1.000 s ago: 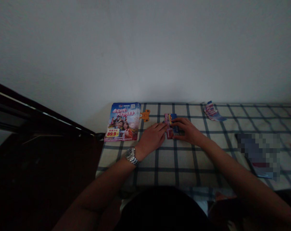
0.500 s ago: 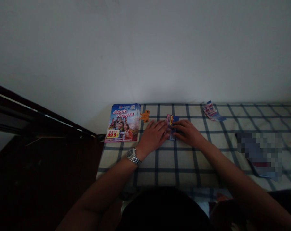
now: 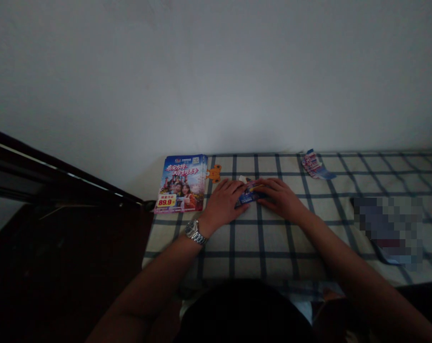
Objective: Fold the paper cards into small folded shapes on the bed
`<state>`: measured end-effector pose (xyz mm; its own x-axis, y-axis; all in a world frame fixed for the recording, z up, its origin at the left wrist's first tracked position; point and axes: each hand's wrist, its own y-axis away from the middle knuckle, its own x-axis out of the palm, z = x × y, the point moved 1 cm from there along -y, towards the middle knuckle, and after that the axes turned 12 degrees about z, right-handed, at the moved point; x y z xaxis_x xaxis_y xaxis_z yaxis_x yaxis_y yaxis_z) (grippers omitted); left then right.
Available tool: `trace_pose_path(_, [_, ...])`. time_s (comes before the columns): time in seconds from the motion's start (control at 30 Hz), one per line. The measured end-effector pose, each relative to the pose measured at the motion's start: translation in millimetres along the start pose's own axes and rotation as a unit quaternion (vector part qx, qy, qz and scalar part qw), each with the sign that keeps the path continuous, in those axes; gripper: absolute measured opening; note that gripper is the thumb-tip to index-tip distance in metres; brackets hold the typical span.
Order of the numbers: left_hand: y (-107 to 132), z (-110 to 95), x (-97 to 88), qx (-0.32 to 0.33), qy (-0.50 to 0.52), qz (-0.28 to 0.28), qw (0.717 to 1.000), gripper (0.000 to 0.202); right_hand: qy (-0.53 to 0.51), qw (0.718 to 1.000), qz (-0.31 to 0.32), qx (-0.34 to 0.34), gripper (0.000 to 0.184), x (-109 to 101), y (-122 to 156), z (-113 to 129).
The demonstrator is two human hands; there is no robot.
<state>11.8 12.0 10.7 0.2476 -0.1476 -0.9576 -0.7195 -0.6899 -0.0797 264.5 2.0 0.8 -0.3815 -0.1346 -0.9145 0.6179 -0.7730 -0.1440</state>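
Both hands are at a small folded flyer (image 3: 247, 197), printed blue and pink, over the checked cloth. My left hand (image 3: 222, 204), with a metal watch (image 3: 195, 232) on its wrist, grips the flyer's left side with its fingers bent over it. From the other side my right hand (image 3: 282, 202) pinches the right part with thumb and fingers. Much of the flyer is hidden under the fingers. To the left lies a stack of flyers (image 3: 182, 183) with blue tops and a yellow price patch.
An orange bear-shaped piece (image 3: 214, 174) lies beside the stack. Several folded paper pieces (image 3: 315, 164) sit in a fanned heap near the wall. At right is a dark-edged flat object (image 3: 383, 233), blurred by pixels. A dark structure (image 3: 58, 166) stands at left.
The flyer between my hands was upright and narrow; now it lies more sideways, with a pale edge showing behind the fingers. Both hands have shifted only slightly.
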Motion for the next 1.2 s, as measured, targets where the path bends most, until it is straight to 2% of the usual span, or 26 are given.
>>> trace_pose_path(0.17, [0, 3, 0.5, 0.009, 0.009, -0.003, 1.000, 0.053, -0.004, 1.000, -0.008, -0.009, 0.035, 4, -2, -2])
trace_pose_path(0.33, [-1, 3, 1.2, 0.010, 0.019, -0.019, 1.000, 0.041, 0.004, 1.000, -0.015, -0.015, 0.039, 6, 0, -2])
trace_pose_path(0.5, [-1, 3, 0.9, 0.017, 0.032, -0.023, 0.999, 0.037, 0.012, 0.999, -0.030, -0.023, 0.031, 7, -1, -4])
trace_pose_path(0.73, [2, 6, -1.1, 0.043, 0.031, -0.012, 0.999, 0.060, 0.006, 0.997, -0.071, -0.030, 0.022, 8, -3, -6])
trace_pose_path(0.97, [3, 16, 2.3, 0.041, 0.030, -0.051, 0.997, 0.023, -0.034, 0.996, -0.080, -0.009, 0.021, 3, 1, -3])
trace_pose_path(1.2, [5, 15, 1.1, 0.031, 0.089, -0.100, 0.990, 0.019, -0.066, 0.992, -0.109, 0.020, 0.016, 1, 6, -5])
